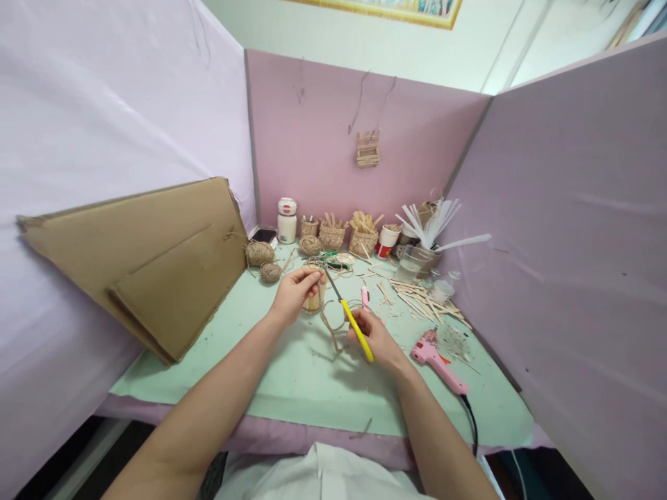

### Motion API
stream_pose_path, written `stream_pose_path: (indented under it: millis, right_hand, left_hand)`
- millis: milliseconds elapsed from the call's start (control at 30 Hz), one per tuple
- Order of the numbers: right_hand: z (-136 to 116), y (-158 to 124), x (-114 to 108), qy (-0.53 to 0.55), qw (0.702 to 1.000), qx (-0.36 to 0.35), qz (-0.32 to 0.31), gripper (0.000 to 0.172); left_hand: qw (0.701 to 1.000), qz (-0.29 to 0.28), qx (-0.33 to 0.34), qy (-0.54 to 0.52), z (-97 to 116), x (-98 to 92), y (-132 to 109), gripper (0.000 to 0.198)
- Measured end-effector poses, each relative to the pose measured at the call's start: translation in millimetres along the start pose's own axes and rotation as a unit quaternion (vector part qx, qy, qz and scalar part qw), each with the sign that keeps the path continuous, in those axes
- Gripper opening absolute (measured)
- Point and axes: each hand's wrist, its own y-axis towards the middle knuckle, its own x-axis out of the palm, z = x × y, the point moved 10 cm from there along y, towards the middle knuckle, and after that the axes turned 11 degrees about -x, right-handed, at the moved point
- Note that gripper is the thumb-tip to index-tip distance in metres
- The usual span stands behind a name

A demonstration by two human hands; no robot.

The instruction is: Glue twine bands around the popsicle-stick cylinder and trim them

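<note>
My left hand (292,293) is closed, pinching the top of a small jute-wrapped cup (314,300) that stands on the pale green mat (292,375). My right hand (376,338) grips yellow-handled scissors (350,314); their blades point up and left toward the cup's top. A loose length of jute twine (332,332) curls on the mat between my hands.
Cardboard sheets (156,257) lean at the left. Twine balls (260,255), a white jar (286,220), small baskets of sticks (363,235) and a cup of white sticks (427,232) line the back. Loose wooden sticks (422,300) and a pink glue gun (438,364) lie at the right. Pink partition walls enclose the desk.
</note>
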Motion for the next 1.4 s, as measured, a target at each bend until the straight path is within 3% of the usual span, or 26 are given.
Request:
stream_pose_path:
  millis: [233,467,767,1400]
  right_hand:
    - [-6,-5,-4,0.007,1.000,-0.015,-0.004,0.031]
    - [9,-5,-3,0.016,1.000,0.008,-0.009,0.032]
    - [6,-8,-1,0.006,1.000,0.016,-0.009,0.029]
    - [14,-13,1,-0.020,0.999,0.020,-0.022,0.032]
  left_hand:
    - [0.998,0.011,0.017,0.060,4,2.2,-4,0.029]
    - [0.992,-0.008,-0.010,0.125,0,11.2,-8,0.029]
    - [0.981,-0.045,-0.014,0.189,-8,17.9,-6,0.027]
    - [0.976,-0.084,-0.023,0.202,-8,26.7,-11,0.029]
